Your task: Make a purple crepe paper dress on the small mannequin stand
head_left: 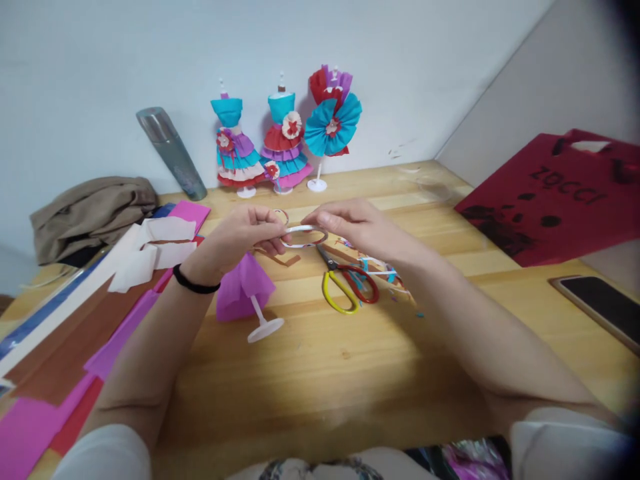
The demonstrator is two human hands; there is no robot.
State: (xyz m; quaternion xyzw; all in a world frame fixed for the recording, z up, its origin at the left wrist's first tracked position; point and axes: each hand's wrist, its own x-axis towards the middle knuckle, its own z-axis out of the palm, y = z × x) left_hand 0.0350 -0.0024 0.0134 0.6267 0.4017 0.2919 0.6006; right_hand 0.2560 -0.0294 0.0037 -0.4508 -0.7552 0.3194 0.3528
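A thin white ring, which looks like a narrow roll of tape point(306, 229), is held above the table between both hands. My left hand point(245, 233) pinches its left side, thumb against curled fingers. At the opposite side, my right hand point(350, 227) has its thumb and fingers closed on the ring's edge. Below the right hand lie scissors point(341, 288) with one yellow and one red handle. A small white stand point(265, 329) lies tipped over under my left wrist, with purple crepe paper point(243, 293) around it. Another small ring point(281, 215) shows behind the left fingers.
Several paper-dressed stands point(283, 143) line the wall beside a leaning bottle point(173, 153). Crepe paper strips point(75, 333) and a brown cloth point(95, 213) cover the left side. Paper scraps point(387, 270) lie past the scissors. Rightward are a red bag point(555, 200) and a phone point(603, 307).
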